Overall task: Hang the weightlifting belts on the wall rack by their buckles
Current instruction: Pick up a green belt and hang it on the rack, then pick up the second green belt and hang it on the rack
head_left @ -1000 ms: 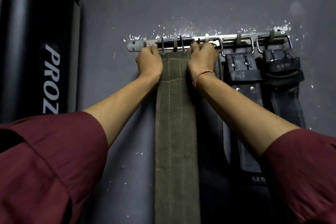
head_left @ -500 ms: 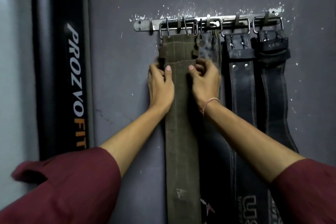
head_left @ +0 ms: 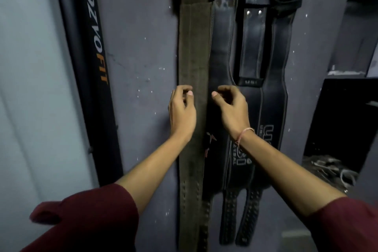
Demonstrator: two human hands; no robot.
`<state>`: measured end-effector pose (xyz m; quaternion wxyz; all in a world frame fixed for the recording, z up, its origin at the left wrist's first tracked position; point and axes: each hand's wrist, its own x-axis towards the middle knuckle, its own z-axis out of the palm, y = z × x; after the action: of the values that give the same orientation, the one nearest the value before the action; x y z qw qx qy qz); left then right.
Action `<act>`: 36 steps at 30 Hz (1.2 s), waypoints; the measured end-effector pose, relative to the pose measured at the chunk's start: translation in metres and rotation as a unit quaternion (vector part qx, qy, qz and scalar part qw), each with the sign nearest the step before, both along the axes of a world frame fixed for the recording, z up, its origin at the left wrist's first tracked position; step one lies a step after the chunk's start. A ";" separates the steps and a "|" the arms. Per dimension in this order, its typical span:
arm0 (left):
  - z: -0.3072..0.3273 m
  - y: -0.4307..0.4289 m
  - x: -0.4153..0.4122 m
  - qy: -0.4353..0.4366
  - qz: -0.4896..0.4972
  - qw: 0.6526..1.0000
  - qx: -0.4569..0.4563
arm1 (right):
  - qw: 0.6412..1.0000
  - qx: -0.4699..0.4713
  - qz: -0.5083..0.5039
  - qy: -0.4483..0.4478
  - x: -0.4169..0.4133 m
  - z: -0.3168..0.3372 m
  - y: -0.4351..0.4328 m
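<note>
While the olive belt (head_left: 194, 47) hangs straight down the grey wall (head_left: 143, 47) from the top edge of view, both hands sit at its mid-length. The left hand (head_left: 182, 112) overlaps the belt's left edge. The right hand (head_left: 233, 108) is just beside its right edge, over a black belt (head_left: 222, 47). Each has loosely curled fingers and seems to hold nothing. Two more black belts (head_left: 251, 47) hang further right, and a tall black pad (head_left: 86, 67) stands at the left.

Olive belt (head_left: 194, 47) between left hand (head_left: 182, 114) and right hand (head_left: 233, 110)
</note>
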<state>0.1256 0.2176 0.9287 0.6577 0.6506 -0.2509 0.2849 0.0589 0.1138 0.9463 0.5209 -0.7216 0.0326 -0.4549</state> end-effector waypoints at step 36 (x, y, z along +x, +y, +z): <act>-0.527 0.005 -0.260 0.449 -0.049 0.855 0.254 | 0.848 0.218 0.093 0.474 -0.235 -0.520 -0.035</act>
<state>-0.1341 0.2225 0.4020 0.5242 0.8390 -0.0232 -0.1441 -0.1762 0.0786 0.4262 0.6260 -0.7168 0.3069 0.0118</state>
